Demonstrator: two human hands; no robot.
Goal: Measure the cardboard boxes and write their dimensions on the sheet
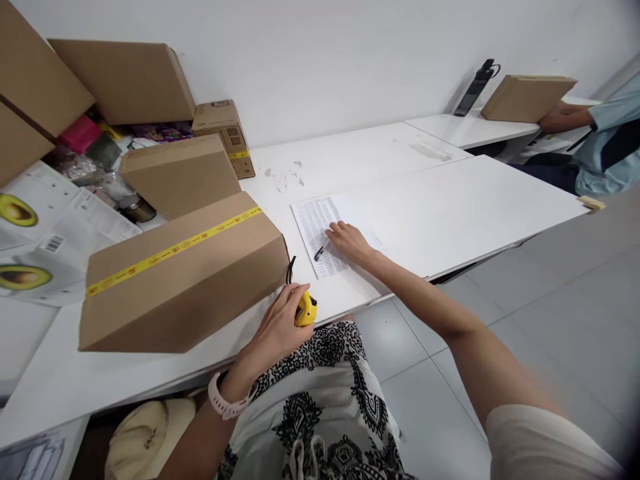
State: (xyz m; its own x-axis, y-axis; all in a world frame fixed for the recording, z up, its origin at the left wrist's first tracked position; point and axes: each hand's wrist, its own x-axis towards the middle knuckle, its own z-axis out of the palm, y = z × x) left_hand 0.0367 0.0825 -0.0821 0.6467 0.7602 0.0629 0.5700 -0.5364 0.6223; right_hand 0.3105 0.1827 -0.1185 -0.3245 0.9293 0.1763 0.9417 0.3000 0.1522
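Observation:
My left hand [285,317] is closed around a yellow tape measure [307,309] at the table's front edge. A black strap [291,270] stands up beyond my fingers, beside the box. My right hand [350,241] rests over a printed sheet of paper [313,221] with rows of text. Its fingers are closed on the upper end of a pen [320,253], whose dark end points toward me. Left of both hands lies a large cardboard box [200,280] sealed with yellow printed tape.
More cardboard boxes [180,173] and wrapped goods crowd the left side. White cartons with avocado pictures [55,233] lie there too. A dark bottle [474,88] and a box [527,97] stand on the far table, by another person's hand [563,119]. A cap [145,433] sits below the tabletop.

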